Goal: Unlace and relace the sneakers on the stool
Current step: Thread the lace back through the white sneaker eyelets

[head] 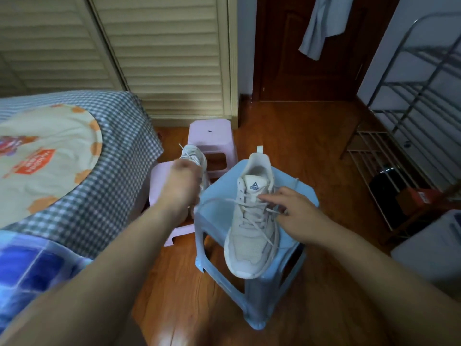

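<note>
The right hand (pixel 296 213) rests on the laces (pixel 252 213) of the pale sneaker (pixel 252 228) on the blue stool (pixel 282 270), its fingertips pinching a strand near the upper eyelets, just below the tongue. Out to the left of it, the left hand (pixel 183 181) is raised and blurred — it seems closed on a lace end that arcs back to the shoe, though the grip itself cannot be made out. Beyond that hand a second sneaker (pixel 193 156) sits on a pink stool (pixel 212 136). Judging by the crossings across most eyelets, unlacing has barely begun — only the top looks loosened. The near sneaker lies lengthwise, toe toward the person, heel pointing away.
</note>
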{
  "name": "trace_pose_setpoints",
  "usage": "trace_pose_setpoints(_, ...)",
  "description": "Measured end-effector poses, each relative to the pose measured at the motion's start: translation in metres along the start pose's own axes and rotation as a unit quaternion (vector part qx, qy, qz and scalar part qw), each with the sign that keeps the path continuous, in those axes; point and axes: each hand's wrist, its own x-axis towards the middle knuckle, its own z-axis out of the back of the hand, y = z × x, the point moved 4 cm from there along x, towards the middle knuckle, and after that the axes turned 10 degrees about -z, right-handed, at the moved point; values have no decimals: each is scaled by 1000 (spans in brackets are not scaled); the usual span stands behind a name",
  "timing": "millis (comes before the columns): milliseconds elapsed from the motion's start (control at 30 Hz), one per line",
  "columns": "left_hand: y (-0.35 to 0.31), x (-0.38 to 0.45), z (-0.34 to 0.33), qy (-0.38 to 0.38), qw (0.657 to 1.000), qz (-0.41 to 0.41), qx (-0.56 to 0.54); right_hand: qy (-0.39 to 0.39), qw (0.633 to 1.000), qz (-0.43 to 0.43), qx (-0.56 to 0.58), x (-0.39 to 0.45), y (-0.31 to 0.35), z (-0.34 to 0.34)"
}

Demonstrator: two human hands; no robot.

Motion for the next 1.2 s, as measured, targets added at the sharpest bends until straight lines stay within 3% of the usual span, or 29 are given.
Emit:
trace_pose_setpoints(67, 2, -18, -39, 138, 957, -72, 243, -2, 1000, 0, -7, 0, 0, 0)
trace_pose_setpoints(100, 9, -26, -51, 192, 929, -81, 305, -3, 1000, -2, -7, 0, 0, 0)
trace_pose_setpoints(333, 11, -24, -51, 278, 895, -155, 312, -5, 999, 4, -34, -2, 2, 0)
trace_pose_setpoints(400, 3, -13, -24, 248, 930, -113, 246, -3, 999, 9, -51, -4, 3, 3)
trace_pose_setpoints(467, -3, 3, 24, 127, 969, -47, 206, -7, 998, 11, -66, -3, 1, 5)
trace_pose_setpoints(533, -2, 14, 77, 6, 968, -14, 251, -9, 997, 11, -71, -2, 0, 6)
trace_pose_setpoints(567, 2, 15, 97, -18, 958, 5, 285, -8, 997, 14, -73, -2, 0, 5)
trace_pose_setpoints(633, 13, 13, 110, 2, 940, 48, 337, -7, 997, 20, -71, -3, 2, 3)
trace_pose_setpoints(733, 26, 15, 100, 27, 928, 47, 369, -12, 998, 20, -64, -2, 4, 4)
trace_pose_setpoints(867, 23, 8, 66, 76, 938, 44, 336, -12, 997, 22, -69, 0, 4, 4)
trace_pose_setpoints(1000, 21, -7, 23, 147, 962, 32, 229, -27, 997, 21, -64, -1, 6, 0)
trace_pose_setpoints(1200, 14, -16, -31, 190, 957, -104, 192, -146, 988, 27, -41, -7, 16, -6)
